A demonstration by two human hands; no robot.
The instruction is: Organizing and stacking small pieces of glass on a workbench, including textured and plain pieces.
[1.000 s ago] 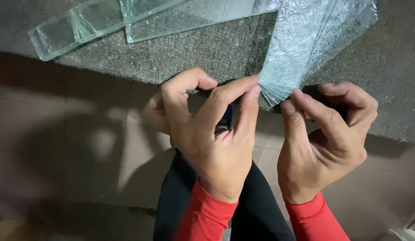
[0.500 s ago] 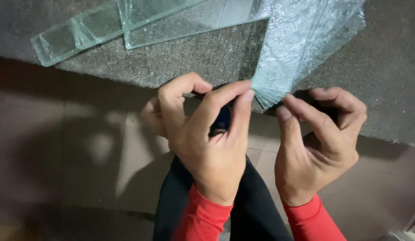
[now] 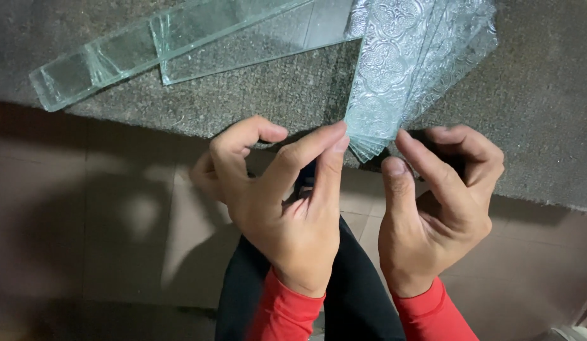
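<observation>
the grip on the left hand point(image 3: 293, 215) is nearly closed: its index and middle fingertips point(image 3: 334, 142) press on the near corner of a fanned stack of patterned glass strips point(image 3: 394, 69), with the thumb curled back and apart from them. whether anything is pinched under those fingers i cannot tell. the right hand point(image 3: 432, 208) is held loosely curled, its thumb point(image 3: 394, 170) and first finger just beside the stack's lower edge, close to touching but not clearly clamped on any one strip.

the stack lies on the grey, rough-topped counter point(image 3: 533, 126), its near end overhanging the counter's edge toward the person, the strips splayed slightly so that several edges show at the bottom corner. farther back on the counter lie clear glass strips point(image 3: 180, 44), well apart from both hands. below the hands are the tiled floor point(image 3: 104, 240) and the person's dark trousers and red sleeves.

what could go wrong, as i judge it: the strips are thin with bare edges, and fingertips sliding along a corner could be cut. the stack overhangs and is only lightly held, so a push on one strip could drag the others off the edge and onto the floor, where they would likely break. the embossed faces may also stick together, so two strips might lift as one.
</observation>
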